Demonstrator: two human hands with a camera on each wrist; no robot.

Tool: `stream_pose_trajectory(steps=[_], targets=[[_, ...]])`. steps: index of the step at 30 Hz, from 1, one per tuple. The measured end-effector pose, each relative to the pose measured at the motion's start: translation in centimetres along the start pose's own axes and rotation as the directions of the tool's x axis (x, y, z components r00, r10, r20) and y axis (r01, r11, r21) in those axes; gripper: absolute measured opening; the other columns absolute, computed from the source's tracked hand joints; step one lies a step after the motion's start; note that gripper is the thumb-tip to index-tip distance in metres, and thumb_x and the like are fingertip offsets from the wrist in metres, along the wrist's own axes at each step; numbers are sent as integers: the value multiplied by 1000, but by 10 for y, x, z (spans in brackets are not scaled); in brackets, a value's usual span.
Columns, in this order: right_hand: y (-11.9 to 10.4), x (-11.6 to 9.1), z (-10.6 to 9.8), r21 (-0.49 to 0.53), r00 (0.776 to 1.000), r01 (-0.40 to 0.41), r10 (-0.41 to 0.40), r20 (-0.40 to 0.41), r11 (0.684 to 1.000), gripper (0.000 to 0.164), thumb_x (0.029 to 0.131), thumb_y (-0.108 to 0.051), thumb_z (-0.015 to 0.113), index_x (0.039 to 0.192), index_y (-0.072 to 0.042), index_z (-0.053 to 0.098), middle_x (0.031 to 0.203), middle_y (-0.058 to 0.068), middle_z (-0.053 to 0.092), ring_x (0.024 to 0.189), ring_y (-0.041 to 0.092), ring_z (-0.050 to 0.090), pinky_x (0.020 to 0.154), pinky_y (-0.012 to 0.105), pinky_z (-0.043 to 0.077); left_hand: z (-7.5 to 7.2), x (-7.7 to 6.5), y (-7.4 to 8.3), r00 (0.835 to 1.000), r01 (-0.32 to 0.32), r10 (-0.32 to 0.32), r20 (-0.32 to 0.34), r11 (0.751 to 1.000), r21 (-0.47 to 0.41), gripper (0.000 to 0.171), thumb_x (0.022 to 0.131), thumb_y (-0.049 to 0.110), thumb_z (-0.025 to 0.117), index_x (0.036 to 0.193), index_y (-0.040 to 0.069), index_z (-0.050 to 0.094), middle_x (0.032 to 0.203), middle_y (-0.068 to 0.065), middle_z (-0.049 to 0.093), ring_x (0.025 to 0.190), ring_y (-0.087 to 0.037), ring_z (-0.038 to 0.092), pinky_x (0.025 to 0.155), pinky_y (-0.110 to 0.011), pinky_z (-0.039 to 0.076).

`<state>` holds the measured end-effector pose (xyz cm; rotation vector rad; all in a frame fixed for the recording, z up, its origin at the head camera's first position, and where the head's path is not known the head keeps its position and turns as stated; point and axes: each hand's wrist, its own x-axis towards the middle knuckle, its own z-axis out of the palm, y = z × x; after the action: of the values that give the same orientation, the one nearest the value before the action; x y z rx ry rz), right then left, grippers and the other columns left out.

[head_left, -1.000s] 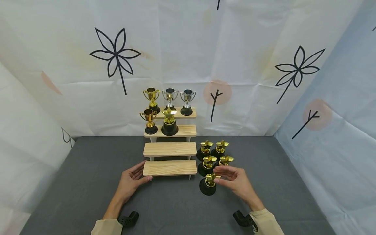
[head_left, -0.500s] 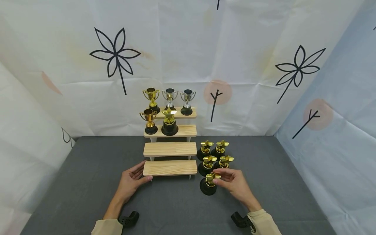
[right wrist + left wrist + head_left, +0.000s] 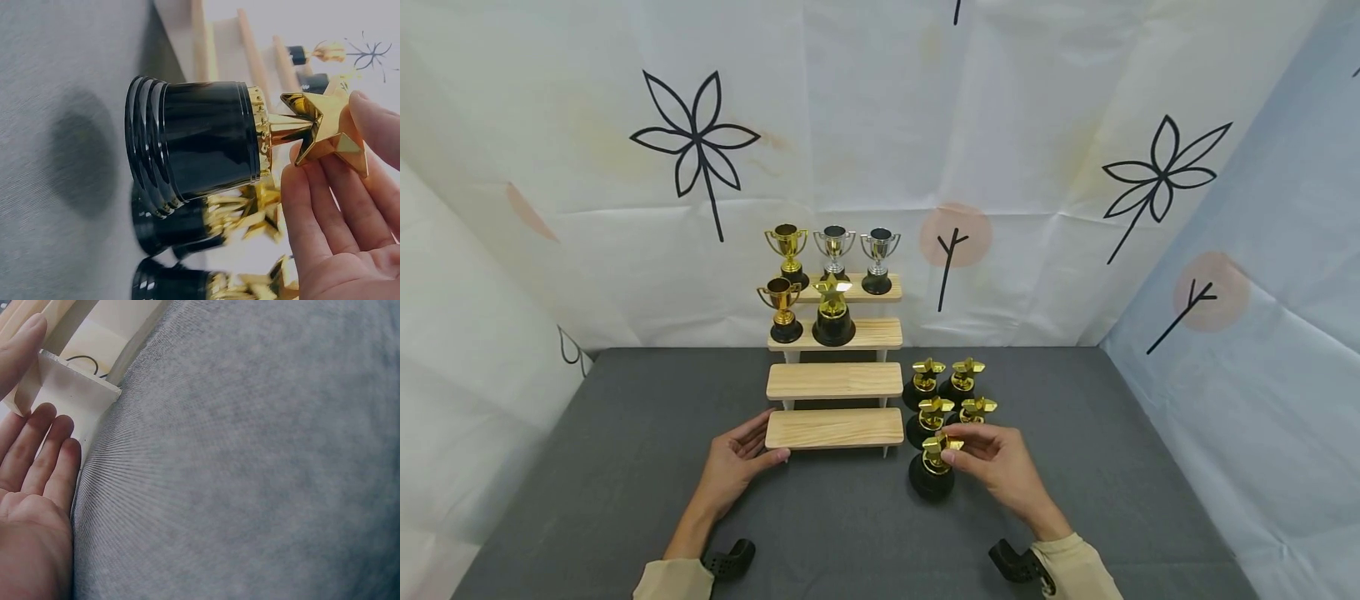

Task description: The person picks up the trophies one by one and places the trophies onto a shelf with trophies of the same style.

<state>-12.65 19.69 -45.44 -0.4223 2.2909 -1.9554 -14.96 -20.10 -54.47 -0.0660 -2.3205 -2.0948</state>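
The star trophy is now pinched by its gold star in the right hand, and its black base has come just clear of the grey worktop, slightly nearer the four star trophies than half a second ago. The left hand stays flat and relaxed against the left end of the wooden stepped stand's lowest step.
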Motion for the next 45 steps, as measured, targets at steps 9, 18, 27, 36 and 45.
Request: stream_pose_trajectory(steps=[9,18,27,36,45], targets=[[-26,11,4,2,997,73,-73,11,997,33,89,1,77,119,11,68,115,28,68,100,20,72,83,30,62,0,1,0,1000,11,-11,-3,1000,-9,80,80,8,88,147,-5,48,148,-21,50,133,-24,51,101,-14,47],[-49,25,7,-21,994,106,-105,10,994,33,89,2,76,120,9,69,115,26,69,97,17,72,82,30,63,-1,2,-3,1000,-4,4,9,1000,-22,79,80,7,87,148,-5,48,148,-22,50,122,1,55,101,-15,48],[-63,40,10,0,994,109,-109,-8,994,34,88,2,77,121,10,68,118,25,68,99,18,72,85,32,62,-1,2,-2,1000,-5,5,10,1000,-26,79,80,6,87,147,-5,47,148,-22,50,120,2,55,101,-16,48],[-76,59,11,2,993,120,-120,-13,993,31,88,3,77,118,9,70,113,23,70,94,19,73,81,35,64,-1,2,-3,1000,-6,7,12,1000,-18,79,81,7,87,148,-5,48,148,-22,50,121,2,55,102,-15,48],[-90,89,9,-53,990,131,-134,-39,990,33,91,0,76,122,8,69,115,19,70,98,16,71,87,32,61,-2,1,-3,1000,2,-2,6,1000,-11,79,80,7,87,148,-5,48,148,-22,50,121,1,55,101,-16,48]])
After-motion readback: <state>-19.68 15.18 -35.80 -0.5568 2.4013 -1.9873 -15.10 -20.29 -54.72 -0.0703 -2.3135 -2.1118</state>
